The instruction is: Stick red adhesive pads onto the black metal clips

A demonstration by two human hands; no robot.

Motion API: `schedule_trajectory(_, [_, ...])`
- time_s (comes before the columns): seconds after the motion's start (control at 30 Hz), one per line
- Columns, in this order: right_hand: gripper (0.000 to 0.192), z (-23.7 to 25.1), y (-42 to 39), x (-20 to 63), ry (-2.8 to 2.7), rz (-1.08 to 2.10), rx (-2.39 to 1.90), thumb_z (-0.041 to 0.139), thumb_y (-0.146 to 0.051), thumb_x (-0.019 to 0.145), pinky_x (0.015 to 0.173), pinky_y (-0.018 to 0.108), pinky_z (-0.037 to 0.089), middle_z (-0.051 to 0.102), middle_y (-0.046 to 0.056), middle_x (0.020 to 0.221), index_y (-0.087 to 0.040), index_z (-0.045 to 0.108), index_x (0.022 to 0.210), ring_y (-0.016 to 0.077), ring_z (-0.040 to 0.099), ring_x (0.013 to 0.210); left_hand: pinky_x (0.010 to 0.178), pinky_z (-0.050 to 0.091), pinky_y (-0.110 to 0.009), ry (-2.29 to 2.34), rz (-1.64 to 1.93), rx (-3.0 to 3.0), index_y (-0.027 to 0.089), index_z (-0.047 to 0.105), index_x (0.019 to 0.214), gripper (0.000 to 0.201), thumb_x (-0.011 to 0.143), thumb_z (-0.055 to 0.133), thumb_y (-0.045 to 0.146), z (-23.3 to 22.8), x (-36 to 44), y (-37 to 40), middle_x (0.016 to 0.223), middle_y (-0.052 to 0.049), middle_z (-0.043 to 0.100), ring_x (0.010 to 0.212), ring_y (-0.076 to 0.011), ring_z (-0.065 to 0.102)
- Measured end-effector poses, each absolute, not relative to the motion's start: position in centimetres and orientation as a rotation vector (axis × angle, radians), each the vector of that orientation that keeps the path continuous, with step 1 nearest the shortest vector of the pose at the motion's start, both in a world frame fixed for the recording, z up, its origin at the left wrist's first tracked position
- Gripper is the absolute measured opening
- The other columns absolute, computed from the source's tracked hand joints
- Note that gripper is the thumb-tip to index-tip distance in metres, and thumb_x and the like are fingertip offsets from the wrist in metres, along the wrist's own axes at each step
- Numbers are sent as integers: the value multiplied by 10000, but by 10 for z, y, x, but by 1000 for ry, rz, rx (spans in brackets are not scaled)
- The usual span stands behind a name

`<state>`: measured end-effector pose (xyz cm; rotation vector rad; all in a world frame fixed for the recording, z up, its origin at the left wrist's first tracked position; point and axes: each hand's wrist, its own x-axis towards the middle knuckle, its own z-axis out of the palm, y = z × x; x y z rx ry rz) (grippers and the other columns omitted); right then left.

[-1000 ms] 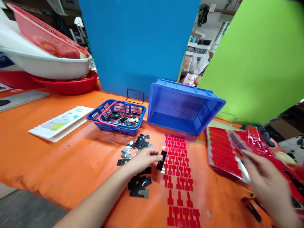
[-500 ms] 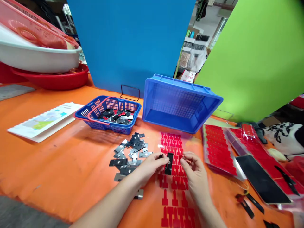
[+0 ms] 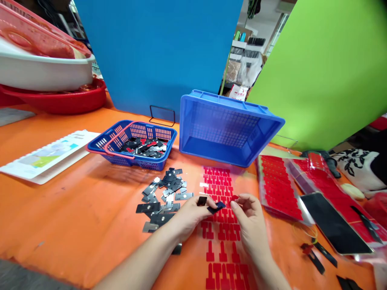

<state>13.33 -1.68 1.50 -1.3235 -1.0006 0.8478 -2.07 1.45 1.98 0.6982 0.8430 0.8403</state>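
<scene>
Two hands: the left hand (image 3: 193, 211) and the right hand (image 3: 250, 213) face each other over the table, apart, the right at three o'clock from the left.
Left grip: thumb and fingers pinched together on a black plate (image 3: 217, 208), which is tilted, one end toward two o'clock; a second dark piece (image 3: 202, 201) shows at the fingers, and whether it is gripped too cannot be told.
Right grip: thumb and forefinger brought close together on a small red piece (image 3: 234, 198), partly hidden, the other fingers curled.
Plate and red piece: near each other but apart, the red piece at two o'clock from the plate.
Red rows: T-shaped red cut-outs (image 3: 223, 257) lie in rows from twelve o'clock to six o'clock, passing under the space between the hands.
Loose pile: black and silvery plates (image 3: 163, 218) overlap between nine and eleven o'clock from the left hand.
Blue basket: the basket (image 3: 145, 162), pink-handled, stands at eleven o'clock from the left hand and holds similar plates, some with red parts.
Blue crate: the crate (image 3: 214, 151) rests on its side at twelve o'clock, its mouth toward the person.
Right side: red sheets (image 3: 279, 185) lie at two o'clock from the right hand; a dark flat slab (image 3: 335, 223) lies at three o'clock.
Surface: orange tabletop (image 3: 99, 209).
</scene>
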Motion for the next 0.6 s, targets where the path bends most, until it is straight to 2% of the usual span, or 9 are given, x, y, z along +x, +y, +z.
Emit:
schedule_trajectory(0.13, [231, 14, -15, 134, -974, 883, -1319, 614, -293, 707, 701, 258, 431, 526, -16, 834, -242, 497, 900, 131, 513, 769, 723, 457, -307, 906, 822, 543, 157, 578, 711, 79, 642, 588, 195, 21, -21, 15, 744, -18, 568, 714, -136, 563])
schedule_trajectory(0.3, [239, 15, -16, 136, -960, 936, -1307, 614, -277, 717, 726, 252, 422, 518, -24, 850, -244, 490, 918, 122, 510, 788, 681, 461, -266, 948, 813, 671, 119, 604, 735, 125, 653, 582, 211, 21, -20, 14, 692, -17, 537, 681, -119, 531])
schedule_trajectory(0.37, [240, 15, -16, 136, -970, 934, -1312, 614, -275, 721, 731, 253, 421, 516, -21, 864, -243, 487, 923, 123, 510, 798, 628, 450, -252, 949, 819, 728, 149, 576, 846, 232, 628, 626, 213, 18, -18, 13, 709, 3, 531, 638, -106, 523])
schedule_trajectory(0.47, [228, 15, -16, 136, -1015, 925, -1329, 607, -268, 730, 736, 254, 421, 517, -19, 866, -245, 483, 921, 123, 512, 803, 557, 415, -221, 929, 817, 784, 224, 467, 1084, 510, 609, 647, 174, 14, -14, 11, 676, 40, 517, 572, -87, 496])
schedule_trajectory(0.53, [220, 13, -16, 135, -1050, 931, -1323, 596, -262, 739, 739, 260, 425, 523, -18, 864, -247, 481, 926, 124, 519, 798, 554, 407, -212, 915, 789, 800, 201, 494, 1046, 455, 617, 643, 179, 13, -13, 9, 640, 48, 489, 562, -77, 476])
schedule_trajectory(0.6, [206, 11, -17, 133, -1095, 946, -1319, 585, -257, 746, 736, 266, 431, 530, -15, 866, -246, 483, 924, 127, 527, 797, 584, 427, -227, 924, 747, 781, 158, 553, 864, 270, 614, 645, 199, 15, -11, 8, 645, 42, 464, 594, -82, 478])
